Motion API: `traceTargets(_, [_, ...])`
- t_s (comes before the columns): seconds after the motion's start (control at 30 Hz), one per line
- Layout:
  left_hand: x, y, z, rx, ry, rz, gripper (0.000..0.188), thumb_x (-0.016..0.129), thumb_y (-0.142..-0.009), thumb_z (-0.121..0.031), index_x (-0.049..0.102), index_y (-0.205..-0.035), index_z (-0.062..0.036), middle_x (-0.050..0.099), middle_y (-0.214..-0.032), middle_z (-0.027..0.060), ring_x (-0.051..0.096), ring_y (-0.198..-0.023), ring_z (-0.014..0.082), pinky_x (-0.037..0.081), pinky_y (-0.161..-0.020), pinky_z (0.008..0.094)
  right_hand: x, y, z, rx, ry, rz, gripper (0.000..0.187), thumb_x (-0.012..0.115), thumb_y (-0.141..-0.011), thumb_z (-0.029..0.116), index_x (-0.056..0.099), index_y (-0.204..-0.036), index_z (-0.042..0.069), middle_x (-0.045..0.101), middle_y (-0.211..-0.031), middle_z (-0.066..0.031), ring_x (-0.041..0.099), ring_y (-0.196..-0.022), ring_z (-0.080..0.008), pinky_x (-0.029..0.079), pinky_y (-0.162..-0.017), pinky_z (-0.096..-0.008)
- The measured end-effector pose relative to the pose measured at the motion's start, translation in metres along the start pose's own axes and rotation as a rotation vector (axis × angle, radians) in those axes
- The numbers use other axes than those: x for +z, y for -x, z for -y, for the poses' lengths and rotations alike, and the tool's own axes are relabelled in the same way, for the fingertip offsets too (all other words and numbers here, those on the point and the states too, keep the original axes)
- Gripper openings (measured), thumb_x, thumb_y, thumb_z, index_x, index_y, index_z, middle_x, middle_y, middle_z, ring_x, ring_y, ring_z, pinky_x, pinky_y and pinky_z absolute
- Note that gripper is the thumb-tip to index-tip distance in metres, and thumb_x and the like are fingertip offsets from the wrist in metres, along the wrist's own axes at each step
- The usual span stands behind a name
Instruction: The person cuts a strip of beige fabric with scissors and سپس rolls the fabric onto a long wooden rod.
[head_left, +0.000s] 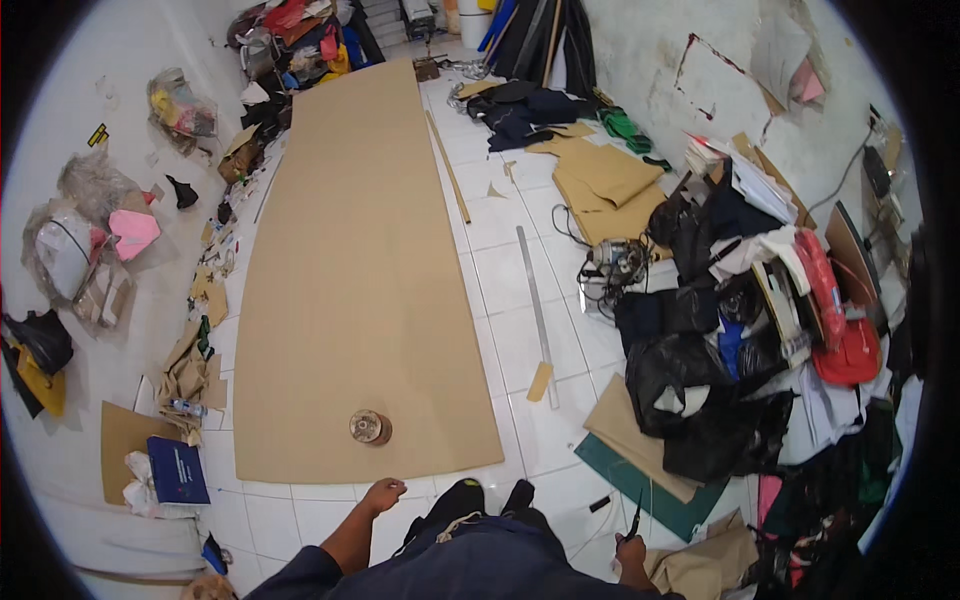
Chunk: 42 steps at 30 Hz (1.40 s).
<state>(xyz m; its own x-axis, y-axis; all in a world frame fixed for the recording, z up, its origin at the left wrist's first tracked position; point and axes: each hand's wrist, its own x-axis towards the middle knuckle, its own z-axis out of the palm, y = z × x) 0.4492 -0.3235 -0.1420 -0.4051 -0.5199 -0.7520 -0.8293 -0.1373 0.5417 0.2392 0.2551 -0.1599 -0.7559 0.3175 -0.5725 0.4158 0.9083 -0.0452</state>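
While right hand (630,549) grips dark pointed tool (637,517), left hand (382,495) (loosely half-curled) hangs near brown sheet (350,270).

The long sheet (340,250) is plain tan from end to end. The round canister (370,427) on it is reddish brown, its top mottled pale and dark. Around the sheet, the floor tiles (500,285) are glossy white with thin grey joints. To its right are a silver-grey ruler (535,300), tan folded paper (610,185), glossy black plastic bags (675,365), a bright red bag (850,352) and a dark green mat (601,461). Right of its near end, the scissors (636,518) are black. To its left are a navy-blue flat box (178,470), a pink piece (134,232) and a yellow-and-black sticker (97,135) on the whitish wall (60,125).
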Motion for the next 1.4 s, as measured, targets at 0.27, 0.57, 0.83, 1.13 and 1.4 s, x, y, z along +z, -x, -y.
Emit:
traceTargets(0.27, [0.011, -0.088, -0.136, 0.019, -0.012, -0.034, 0.031, 0.064, -0.085, -0.024, 0.068, -0.103, 0.0014, 0.069, -0.086, 0.0116, 0.063, -0.077, 0.0166, 0.051, -0.071, 0.0313, -0.048, -0.125, 0.21, -0.168, -0.36, 0.201, 0.05, 0.068, -0.083, 0.05, 0.068, -0.086, 0.0, 0.068, -0.084, -0.0232, 0.065, -0.087, -0.0418, 0.049, -0.076, -0.0476])
traceTargets(0.57, [-0.009, -0.252, -0.234, -0.25, -0.499, 0.214, 0.038, 0.05, -0.088, -0.024, 0.066, -0.12, -0.0111, 0.07, -0.1, 0.0141, 0.066, -0.099, 0.029, 0.052, -0.088, 0.0392, -0.141, -0.216, 0.405, -0.394, -0.033, 0.224, 0.052, 0.07, -0.083, 0.048, 0.062, -0.086, -0.003, 0.066, -0.08, -0.0204, 0.066, -0.079, -0.0327, 0.049, -0.072, -0.0438])
traceTargets(0.83, [-0.025, -0.412, -0.601, 0.157, 0.048, -0.081, 0.038, 0.06, -0.091, -0.032, 0.062, -0.114, -0.0017, 0.064, -0.093, 0.0064, 0.061, -0.077, 0.0176, 0.05, -0.067, 0.0322, -0.259, -0.296, 0.643, -0.36, -0.508, 0.235, 0.036, 0.069, -0.087, 0.036, 0.056, -0.084, 0.002, 0.062, -0.066, -0.0141, 0.065, -0.069, -0.0315, 0.048, -0.065, -0.0425])
traceTargets(1.13, [-0.015, -0.565, -0.764, -0.041, 0.073, -0.09, 0.042, 0.061, -0.088, -0.03, 0.062, -0.118, -0.0003, 0.065, -0.096, 0.0104, 0.063, -0.081, 0.0202, 0.052, -0.066, 0.0335, -0.398, -0.491, 0.934, -0.705, -0.305, 0.128, 0.044, 0.066, -0.087, 0.042, 0.053, -0.097, 0.001, 0.066, -0.087, -0.0225, 0.063, -0.089, -0.0448, 0.048, -0.077, -0.0487])
traceTargets(1.4, [-0.028, -0.664, -0.819, -0.391, 0.057, 0.039, 0.042, 0.061, -0.089, -0.031, 0.063, -0.118, 0.0003, 0.066, -0.102, 0.0141, 0.066, -0.084, 0.0254, 0.054, -0.065, 0.0382, -0.519, -0.621, 1.286, -0.973, 0.143, 0.128, 0.053, 0.062, -0.086, 0.053, 0.056, -0.092, 0.001, 0.064, -0.081, -0.0232, 0.063, -0.081, -0.0412, 0.048, -0.072, -0.0474])
